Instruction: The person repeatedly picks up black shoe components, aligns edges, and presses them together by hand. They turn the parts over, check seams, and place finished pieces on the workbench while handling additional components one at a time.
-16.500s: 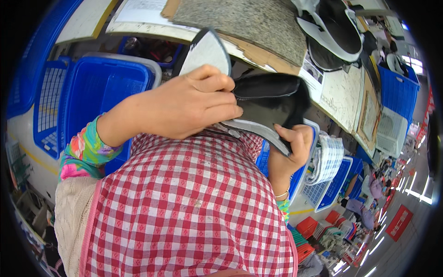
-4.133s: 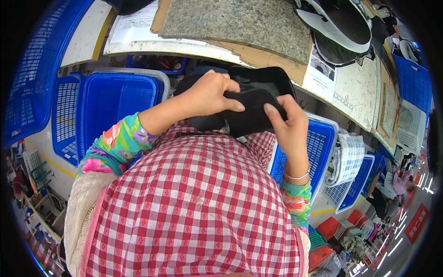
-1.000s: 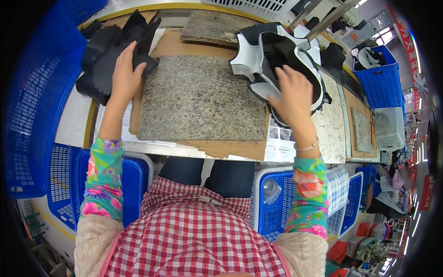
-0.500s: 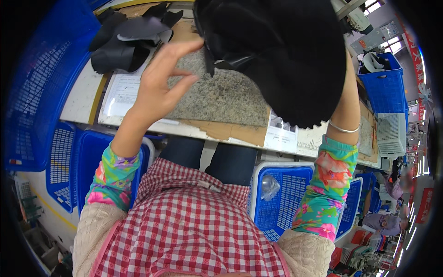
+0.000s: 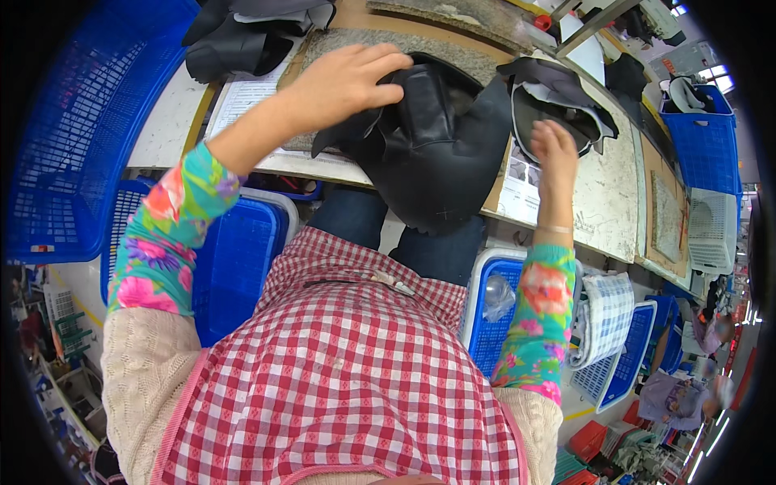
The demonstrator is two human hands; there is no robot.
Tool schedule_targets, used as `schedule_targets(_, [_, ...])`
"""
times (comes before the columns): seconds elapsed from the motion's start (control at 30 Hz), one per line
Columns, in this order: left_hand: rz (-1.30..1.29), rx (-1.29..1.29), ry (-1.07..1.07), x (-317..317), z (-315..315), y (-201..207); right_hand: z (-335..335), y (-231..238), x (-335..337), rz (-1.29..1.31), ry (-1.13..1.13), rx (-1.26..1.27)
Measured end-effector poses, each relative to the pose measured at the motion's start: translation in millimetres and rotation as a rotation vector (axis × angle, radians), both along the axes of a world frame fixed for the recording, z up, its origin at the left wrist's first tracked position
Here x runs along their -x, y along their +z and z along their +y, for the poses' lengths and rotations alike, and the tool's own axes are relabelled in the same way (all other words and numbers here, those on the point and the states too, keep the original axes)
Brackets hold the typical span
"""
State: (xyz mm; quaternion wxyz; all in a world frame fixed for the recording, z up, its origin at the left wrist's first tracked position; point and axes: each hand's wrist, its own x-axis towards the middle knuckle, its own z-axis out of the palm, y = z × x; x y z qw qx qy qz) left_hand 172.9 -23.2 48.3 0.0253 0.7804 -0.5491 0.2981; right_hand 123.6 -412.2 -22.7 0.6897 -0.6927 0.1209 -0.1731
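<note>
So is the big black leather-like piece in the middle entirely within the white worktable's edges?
No, the black piece reaches past the front edge of the worktable and overlaps the dark blue trousers.

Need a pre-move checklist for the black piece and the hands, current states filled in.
1. Black piece wholly on the table: not ok, it overhangs the near edge.
2. Left hand gripping the black piece: cannot tell, it is at the far-left edge.
3. Right hand apart from the black piece: ok.
4. Right hand off the shoe-part pile: cannot tell, blurred.
5. Speckled slab uncovered: not ok, partly hidden by the black piece.
</note>
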Motion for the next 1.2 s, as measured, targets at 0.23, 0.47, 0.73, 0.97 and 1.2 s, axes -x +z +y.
schedule_targets(0.23, [0.311, -0.174, -0.231, -20.5, -27.2, 20.3, 116.9, 49.4, 83.1, -0.4, 0.265, 0.763])
schedule_targets(0.47, [0.486, 0.088, -0.188, 39.3, -41.6, -1.8, 129.7, 51.3, 82.2, -0.503, 0.056, 1.192])
schedule_targets(0.73, [0.499, 0.28, -0.188, 74.2, -27.4, -36.3, 133.6, 27.6, 86.5, -0.549, 0.128, 1.179])
schedule_targets(0.97, [0.554, 0.422, -0.042, 90.3, -9.6, -28.0, 75.2, 25.1, 76.4, 0.029, 0.153, -0.21])
schedule_targets(1.2, [0.681, 0.698, -0.083, 98.0, -5.7, -26.2, 55.5, 4.5, 80.1, -0.159, 0.186, -0.701])
